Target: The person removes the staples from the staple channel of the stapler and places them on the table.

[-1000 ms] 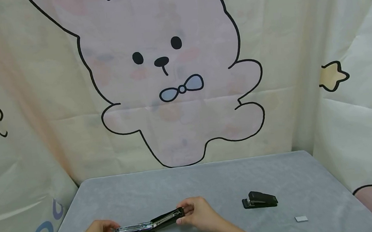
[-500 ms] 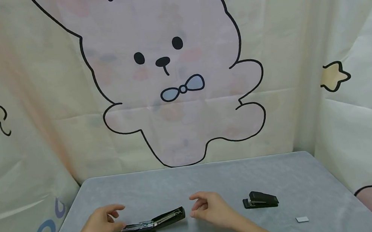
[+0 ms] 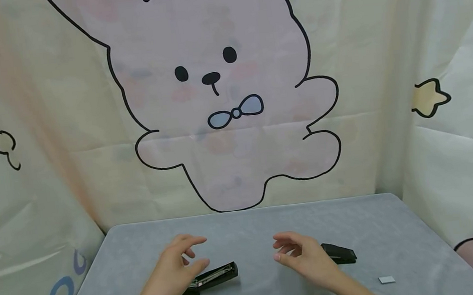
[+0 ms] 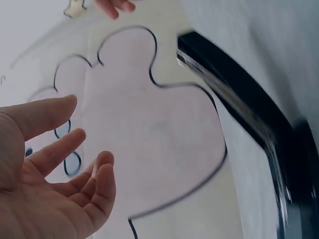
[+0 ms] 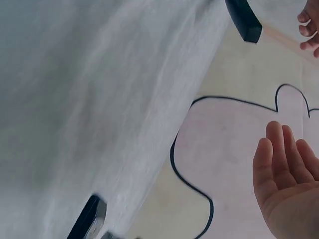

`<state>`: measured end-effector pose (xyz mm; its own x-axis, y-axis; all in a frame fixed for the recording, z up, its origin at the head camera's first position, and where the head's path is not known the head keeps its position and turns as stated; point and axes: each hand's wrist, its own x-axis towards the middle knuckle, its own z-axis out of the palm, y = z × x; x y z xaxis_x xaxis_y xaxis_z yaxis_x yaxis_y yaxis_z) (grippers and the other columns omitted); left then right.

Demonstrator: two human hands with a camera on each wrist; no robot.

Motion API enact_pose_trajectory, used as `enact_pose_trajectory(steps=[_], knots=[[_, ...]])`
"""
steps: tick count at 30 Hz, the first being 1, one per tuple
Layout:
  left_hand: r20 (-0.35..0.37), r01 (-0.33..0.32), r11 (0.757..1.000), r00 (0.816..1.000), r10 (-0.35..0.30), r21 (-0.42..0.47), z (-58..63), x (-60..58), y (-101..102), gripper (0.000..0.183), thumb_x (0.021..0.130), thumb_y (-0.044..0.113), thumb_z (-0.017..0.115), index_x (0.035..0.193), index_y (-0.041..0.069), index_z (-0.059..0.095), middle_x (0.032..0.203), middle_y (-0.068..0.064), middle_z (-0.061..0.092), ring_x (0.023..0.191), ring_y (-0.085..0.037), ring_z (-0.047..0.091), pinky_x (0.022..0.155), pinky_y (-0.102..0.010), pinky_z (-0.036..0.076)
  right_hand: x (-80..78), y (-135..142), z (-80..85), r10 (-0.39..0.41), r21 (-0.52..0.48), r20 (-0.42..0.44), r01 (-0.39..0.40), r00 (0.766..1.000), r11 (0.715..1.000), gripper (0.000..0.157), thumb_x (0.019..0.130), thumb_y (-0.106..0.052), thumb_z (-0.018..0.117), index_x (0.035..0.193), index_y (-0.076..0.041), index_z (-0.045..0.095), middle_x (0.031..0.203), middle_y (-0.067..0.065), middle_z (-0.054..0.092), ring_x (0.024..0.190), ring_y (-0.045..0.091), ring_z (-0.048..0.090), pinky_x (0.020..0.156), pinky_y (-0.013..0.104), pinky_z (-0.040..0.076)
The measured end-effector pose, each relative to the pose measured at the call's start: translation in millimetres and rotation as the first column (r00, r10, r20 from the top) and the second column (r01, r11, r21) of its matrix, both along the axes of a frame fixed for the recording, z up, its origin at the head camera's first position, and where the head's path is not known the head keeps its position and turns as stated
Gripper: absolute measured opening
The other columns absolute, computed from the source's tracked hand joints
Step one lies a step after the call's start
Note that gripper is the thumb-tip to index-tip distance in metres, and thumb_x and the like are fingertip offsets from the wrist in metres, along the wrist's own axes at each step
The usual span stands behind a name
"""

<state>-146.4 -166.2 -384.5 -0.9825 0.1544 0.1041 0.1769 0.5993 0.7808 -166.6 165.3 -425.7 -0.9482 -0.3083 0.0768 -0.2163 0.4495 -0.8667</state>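
A black stapler (image 3: 216, 275) lies spread open on the table, its top arm swung back and slanting up to the right. My left hand (image 3: 170, 277) hovers above its left half and hides that part, thumb and fingers apart with nothing between them. In the left wrist view, the same stapler (image 4: 244, 94) runs down the right side, apart from the hand (image 4: 65, 184). My right hand (image 3: 308, 257) is in the air beside a second black stapler (image 3: 340, 253), overlapping its left end in the head view. That hand's fingers (image 5: 279, 164) are loosely extended and hold nothing.
A small pale rectangular piece (image 3: 386, 280) lies on the grey cloth-covered table (image 3: 253, 227), to the right of the second stapler. Behind the table hangs a curtain (image 3: 358, 154) printed with a cartoon bear.
Both hands have let go of the spread-open stapler and risen from it. The left hand has moved right over the stapler; the right hand has moved right, towards the second stapler.
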Motion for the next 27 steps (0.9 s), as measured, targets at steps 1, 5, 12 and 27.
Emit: enact_pose_trajectory(steps=[1,5,12,27], knots=[[-0.015,0.015,1.000,1.000,-0.015,0.009,0.8,-0.6,6.5,0.041,0.088,0.014,0.085,0.128,0.020,0.073,0.123,0.004,0.064,0.093,-0.016,0.055,0.077,-0.032,0.049,1.0,4.1,0.4,-0.014,-0.004,-0.009,0.014,1.000,1.000,0.045,0.098,-0.031,0.076,0.134,-0.006,0.066,0.115,0.000,0.072,0.099,0.013,0.068,0.084,0.029,0.054],[-0.054,0.050,0.997,0.997,-0.047,0.054,0.1,-2.0,29.4,0.046,0.090,0.015,0.083,0.135,0.021,0.070,0.127,0.006,0.062,0.096,-0.016,0.054,0.079,-0.035,0.049,4.9,20.2,1.8,-0.063,-0.038,-0.022,0.062,0.998,0.997,0.043,0.098,-0.028,0.076,0.133,-0.005,0.066,0.118,0.003,0.073,0.102,0.013,0.068,0.086,0.030,0.055],[-0.137,0.120,0.985,0.985,-0.103,0.122,-11.6,-0.8,67.2,0.049,0.093,0.019,0.081,0.139,0.020,0.066,0.128,0.008,0.062,0.099,-0.013,0.056,0.083,-0.033,0.050,15.9,47.9,0.2,-0.193,-0.065,-0.024,0.191,0.981,0.979,0.041,0.098,-0.026,0.076,0.132,-0.005,0.067,0.121,0.004,0.073,0.102,0.011,0.069,0.083,0.029,0.056],[-0.159,0.257,0.938,0.962,-0.224,0.233,-38.8,0.0,132.8,0.049,0.094,0.018,0.080,0.140,0.018,0.066,0.129,0.006,0.062,0.100,-0.007,0.054,0.085,-0.032,0.048,25.7,115.2,-15.8,-0.289,0.004,-0.305,0.305,0.907,0.952,0.029,0.100,-0.012,0.072,0.129,-0.008,0.069,0.119,-0.018,0.071,0.104,0.006,0.068,0.081,0.020,0.053]])
